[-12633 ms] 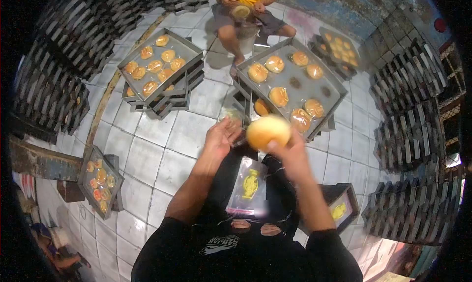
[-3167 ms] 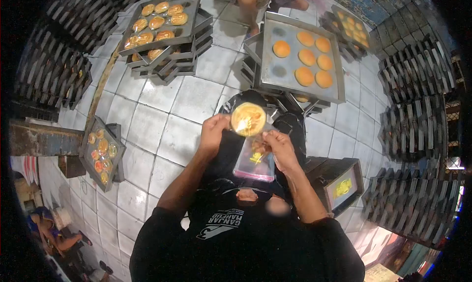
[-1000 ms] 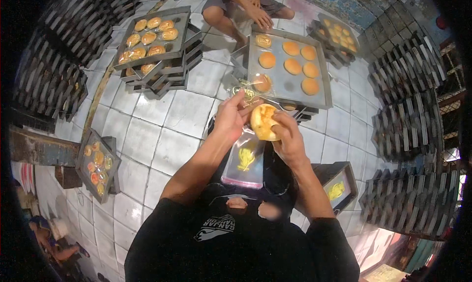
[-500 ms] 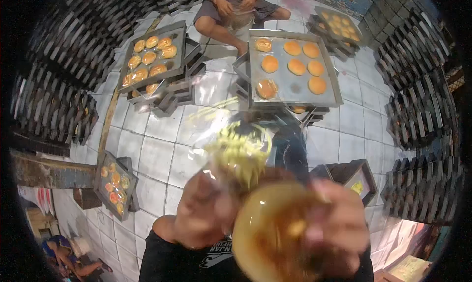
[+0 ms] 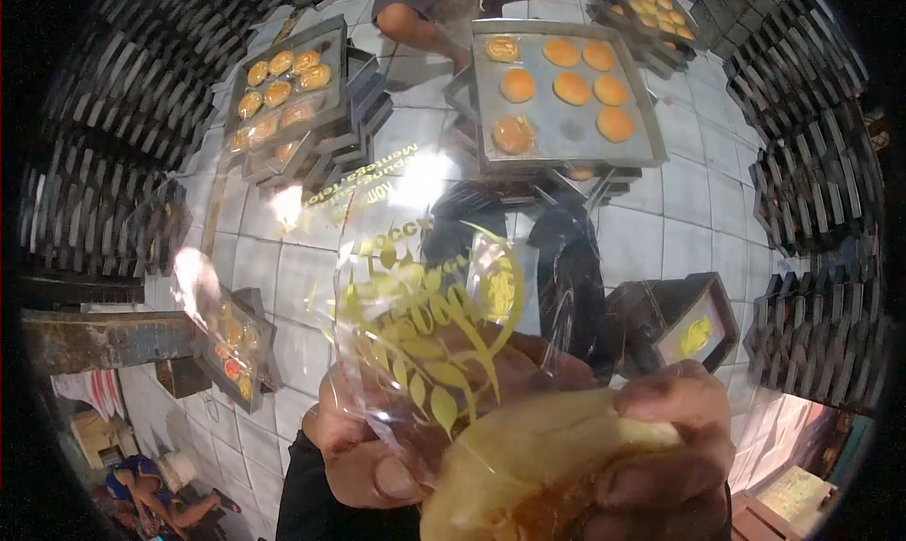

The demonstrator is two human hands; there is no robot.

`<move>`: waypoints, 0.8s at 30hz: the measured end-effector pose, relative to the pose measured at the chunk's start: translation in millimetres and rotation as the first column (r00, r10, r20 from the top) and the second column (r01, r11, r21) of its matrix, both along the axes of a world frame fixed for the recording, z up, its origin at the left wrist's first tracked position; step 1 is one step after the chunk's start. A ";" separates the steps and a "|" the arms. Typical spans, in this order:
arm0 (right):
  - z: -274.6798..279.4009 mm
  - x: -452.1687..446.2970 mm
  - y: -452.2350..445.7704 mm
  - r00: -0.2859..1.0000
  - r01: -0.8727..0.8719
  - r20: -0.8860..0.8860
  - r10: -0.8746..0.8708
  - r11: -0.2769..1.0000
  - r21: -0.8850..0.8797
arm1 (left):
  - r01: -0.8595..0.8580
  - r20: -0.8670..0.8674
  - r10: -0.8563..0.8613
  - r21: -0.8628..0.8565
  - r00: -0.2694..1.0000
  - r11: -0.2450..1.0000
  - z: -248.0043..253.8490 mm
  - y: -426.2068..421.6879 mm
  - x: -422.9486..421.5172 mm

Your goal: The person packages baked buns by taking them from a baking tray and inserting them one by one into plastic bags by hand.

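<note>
Close to the camera, my left hand (image 5: 373,451) grips a clear plastic bag (image 5: 425,300) with yellow-green printed leaves and lettering. The bag is spread open in front of me, its print facing the camera. My right hand (image 5: 675,437) is closed round a golden-brown bun (image 5: 519,442), which is tilted with its pale side up, right by the bag's near end. Whether the bun's edge is inside the bag, I cannot tell. Part of my left fingers shows through the plastic.
Ahead, a metal tray (image 5: 595,154) of buns, some wrapped, tops a stack. Wrapped buns fill another tray (image 5: 342,69) to the left. A box (image 5: 651,324) holds printed bags at right. Tray stacks (image 5: 812,144) line both sides. One person (image 5: 415,22) sits opposite; another (image 5: 151,494) is lower left.
The bag has come up and spread out, its print now readable. The bun has moved lower and tipped from showing its broad face. The view has tilted down slightly.
</note>
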State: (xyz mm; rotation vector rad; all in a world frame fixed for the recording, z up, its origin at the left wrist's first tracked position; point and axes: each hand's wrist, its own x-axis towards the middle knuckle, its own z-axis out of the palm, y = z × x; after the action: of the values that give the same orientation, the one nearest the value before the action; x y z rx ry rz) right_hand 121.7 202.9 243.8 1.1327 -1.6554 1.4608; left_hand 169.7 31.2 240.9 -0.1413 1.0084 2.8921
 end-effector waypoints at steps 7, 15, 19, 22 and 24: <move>-16.2 -4.8 7.2 0.992 -0.029 0.121 0.019 0.997 0.078 | -0.028 0.166 0.014 0.083 0.986 0.996 6.8 3.1 -3.1; -18.4 -0.5 6.7 0.982 -0.085 0.178 0.062 0.989 0.120 | -0.024 0.156 0.017 0.039 0.988 0.999 -9.6 -2.7 9.8; 0.3 20.3 -12.2 0.740 0.288 0.606 -0.292 0.952 0.107 | -0.068 0.253 0.070 -0.015 0.965 0.998 -39.5 -6.4 14.4; -48.8 -65.2 18.7 0.991 0.030 0.107 -0.077 0.924 0.380 | -0.394 -0.328 0.302 -0.264 0.895 0.881 -92.8 -6.2 -33.7; -106.8 -104.7 13.9 0.990 0.001 -0.126 0.061 0.897 0.442 | -0.138 -0.098 0.129 -0.089 0.987 0.986 -108.7 -3.1 -79.4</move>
State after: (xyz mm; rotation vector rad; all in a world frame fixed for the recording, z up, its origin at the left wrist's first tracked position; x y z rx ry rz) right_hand 17.0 216.8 137.0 1.4707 -1.9324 1.0166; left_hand 90.3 28.1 132.2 -0.0853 1.1982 2.9957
